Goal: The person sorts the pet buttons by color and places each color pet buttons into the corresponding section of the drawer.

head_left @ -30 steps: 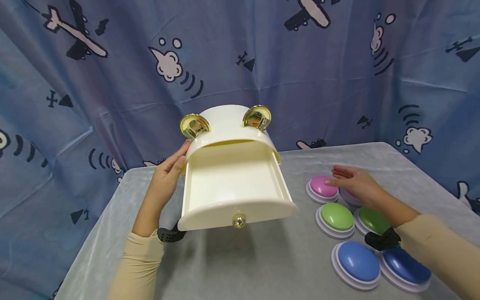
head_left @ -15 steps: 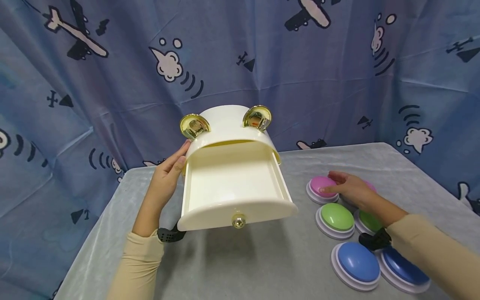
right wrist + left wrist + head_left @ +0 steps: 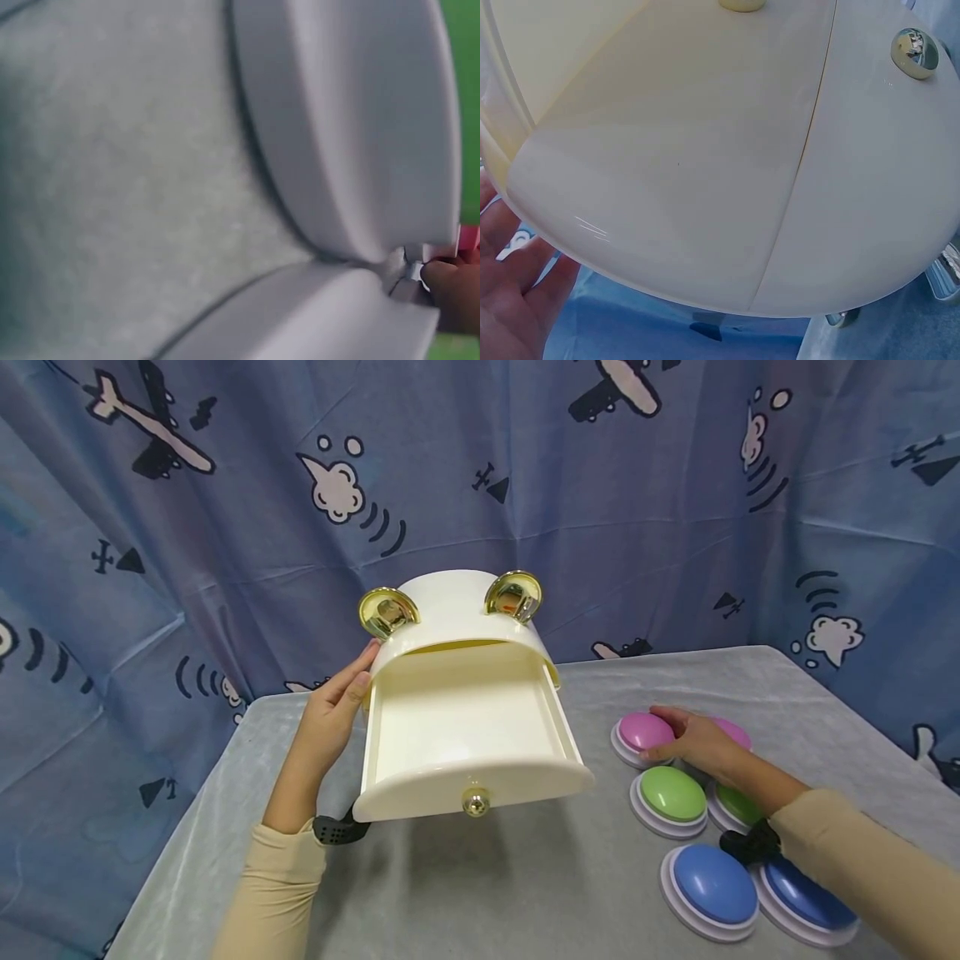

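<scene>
My left hand (image 3: 333, 714) rests against the left side of a white storage box (image 3: 453, 593) with two gold ear-shaped ornaments, its fingers fairly straight along the side. The box's drawer (image 3: 472, 789) is pulled far out, shows a bare floor and has a gold knob (image 3: 476, 802). In the left wrist view, fingers (image 3: 525, 277) touch the white rim. Over on the right, my right hand (image 3: 701, 743) grips a pink dome button (image 3: 645, 731) between thumb and fingers; its white base sits on the table. In the right wrist view, only a fingertip (image 3: 454, 292) shows beside the button bases.
A second pink button (image 3: 733, 732) is partly behind the right hand. Two green buttons (image 3: 673, 793) and two blue buttons (image 3: 715, 883) stand nearer in pairs, partly under the right forearm. A grey cloth covers the table (image 3: 525, 893); a blue patterned curtain (image 3: 450, 468) hangs behind.
My right hand has moved left and down from above the pink buttons, and its thumb and fingers have come around the left pink one. Left hand, box and drawer have stayed put.
</scene>
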A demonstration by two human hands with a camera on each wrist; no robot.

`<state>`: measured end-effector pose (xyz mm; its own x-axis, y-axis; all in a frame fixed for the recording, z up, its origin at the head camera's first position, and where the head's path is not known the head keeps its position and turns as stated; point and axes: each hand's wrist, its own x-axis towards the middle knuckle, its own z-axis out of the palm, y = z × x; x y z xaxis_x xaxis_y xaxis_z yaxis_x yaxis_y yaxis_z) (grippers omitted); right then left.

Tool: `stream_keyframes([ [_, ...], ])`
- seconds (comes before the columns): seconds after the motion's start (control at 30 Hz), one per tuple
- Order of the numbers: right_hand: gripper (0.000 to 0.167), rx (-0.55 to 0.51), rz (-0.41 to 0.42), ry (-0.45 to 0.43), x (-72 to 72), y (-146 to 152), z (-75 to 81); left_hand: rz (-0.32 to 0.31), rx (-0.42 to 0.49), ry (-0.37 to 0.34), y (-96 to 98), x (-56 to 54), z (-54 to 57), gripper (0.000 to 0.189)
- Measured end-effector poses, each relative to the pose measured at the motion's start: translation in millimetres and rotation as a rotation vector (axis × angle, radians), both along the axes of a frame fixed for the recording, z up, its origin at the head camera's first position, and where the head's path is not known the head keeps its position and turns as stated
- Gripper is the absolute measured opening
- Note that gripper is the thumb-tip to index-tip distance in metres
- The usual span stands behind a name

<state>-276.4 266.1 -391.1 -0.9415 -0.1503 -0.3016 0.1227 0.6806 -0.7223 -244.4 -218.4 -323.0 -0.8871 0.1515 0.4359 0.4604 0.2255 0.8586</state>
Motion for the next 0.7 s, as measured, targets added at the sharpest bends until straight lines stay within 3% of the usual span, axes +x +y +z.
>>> stream_keyframes([
  [0.43,0.107,0.067,0.007,0.073,0.7,-2.9,-5.0,0.005,-0.005,-0.002,-1.1,1.6,1.3,0.046],
  [0.7,0.105,0.089,-0.013,0.113,1.7,-4.7,2.2,0.010,-0.024,-0.005,-0.9,1.4,2.0,0.045],
])
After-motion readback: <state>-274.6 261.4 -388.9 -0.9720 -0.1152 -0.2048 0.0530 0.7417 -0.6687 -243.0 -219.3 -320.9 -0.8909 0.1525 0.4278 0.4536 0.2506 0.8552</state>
